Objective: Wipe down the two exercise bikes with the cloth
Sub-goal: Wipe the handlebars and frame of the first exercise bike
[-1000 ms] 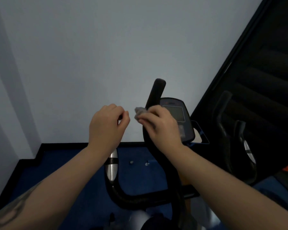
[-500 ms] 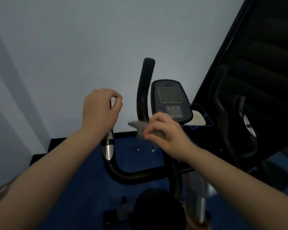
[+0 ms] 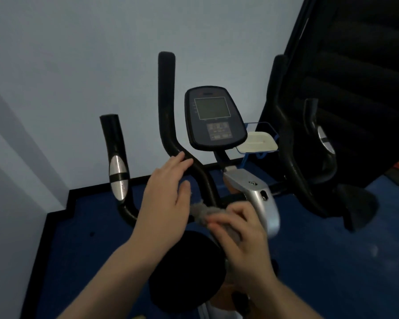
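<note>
Both hands have dropped lower — the right hand (image 3: pixel 240 229) grips the cloth (image 3: pixel 202 211) against the bike's (image 3: pixel 258 196) handlebar (image 3: pixel 203 180); the left hand (image 3: pixel 168 199), fingers straight and relaxed, touches the bar.

Dim, bluish light, soft diagonal shadows on the wall (image 3: pixel 55 88), motion-blurred right hand (image 3: pixel 240 233), wide-angle bending at edges.

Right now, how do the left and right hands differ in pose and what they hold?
The left hand is open, fingers straight and resting against the black padded handlebar, holding nothing. The right hand is curled, gripping the crumpled grey cloth lower down, near the bike's silver stem cover. The left hand sits higher in the frame than the right. Both are bare and at the same exercise bike.
</note>
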